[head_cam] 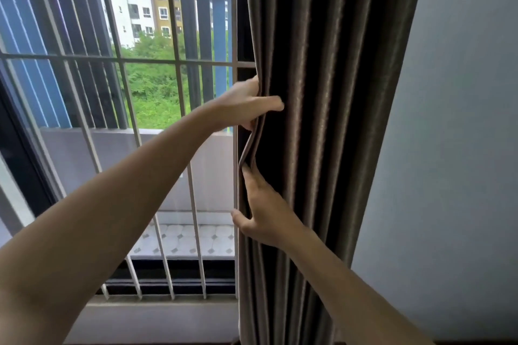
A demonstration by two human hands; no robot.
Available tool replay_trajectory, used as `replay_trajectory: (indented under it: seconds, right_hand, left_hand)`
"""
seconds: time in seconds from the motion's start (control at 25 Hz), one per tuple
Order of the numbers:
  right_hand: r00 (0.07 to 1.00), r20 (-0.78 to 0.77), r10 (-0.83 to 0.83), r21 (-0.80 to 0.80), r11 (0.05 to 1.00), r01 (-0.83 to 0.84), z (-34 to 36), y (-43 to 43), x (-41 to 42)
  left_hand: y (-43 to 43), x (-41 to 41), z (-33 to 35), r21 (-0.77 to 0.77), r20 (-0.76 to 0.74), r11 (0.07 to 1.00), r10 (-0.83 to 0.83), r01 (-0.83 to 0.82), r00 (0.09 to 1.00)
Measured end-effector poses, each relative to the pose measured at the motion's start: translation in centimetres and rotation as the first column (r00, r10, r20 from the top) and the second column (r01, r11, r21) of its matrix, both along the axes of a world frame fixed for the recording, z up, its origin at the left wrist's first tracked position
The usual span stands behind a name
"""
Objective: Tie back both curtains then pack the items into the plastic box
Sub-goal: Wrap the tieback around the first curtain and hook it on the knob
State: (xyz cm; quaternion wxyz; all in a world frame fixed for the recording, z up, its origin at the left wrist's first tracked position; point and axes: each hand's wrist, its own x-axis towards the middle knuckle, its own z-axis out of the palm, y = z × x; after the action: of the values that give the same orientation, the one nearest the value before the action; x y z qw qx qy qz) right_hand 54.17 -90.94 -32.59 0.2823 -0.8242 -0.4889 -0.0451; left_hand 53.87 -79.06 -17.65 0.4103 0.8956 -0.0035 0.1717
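Both bare forearms reach up from the lower edge toward the dark brown curtain (322,64), which hangs gathered in pleats between the white window grille (122,87) and the grey wall (454,148). Higher up, the left hand (246,105) grips the curtain's leading edge, thumb across the front and fingers curled behind it. Below it, the right hand (265,216) rests against the same edge, forefinger straight along a fold and thumb spread apart; its other fingers are hidden in the pleats.
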Motion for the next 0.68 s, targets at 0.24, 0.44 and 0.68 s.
replay_trajectory:
  seconds: [0.24,0.44,0.68]
  right_hand:
    - [0.952,0.215,-0.217,0.367,0.921,0.127,0.5,-1.7,0.3]
    - [0.926,0.162,-0.341,0.361,0.894,0.266,6.5,-1.8,2.7]
    - [0.985,0.132,-0.108,0.163,0.983,0.086,4.2,-2.8,2.2]
  left_hand:
    - [-1.0,0.3,-0.3,0.041,0.072,0.991,0.127,-0.131,0.989]
    - [-1.0,0.3,-0.4,0.055,0.047,0.992,0.111,-0.114,0.993]
    - [-0.8,0.5,-0.7,0.088,0.063,0.982,0.159,-0.165,0.985]
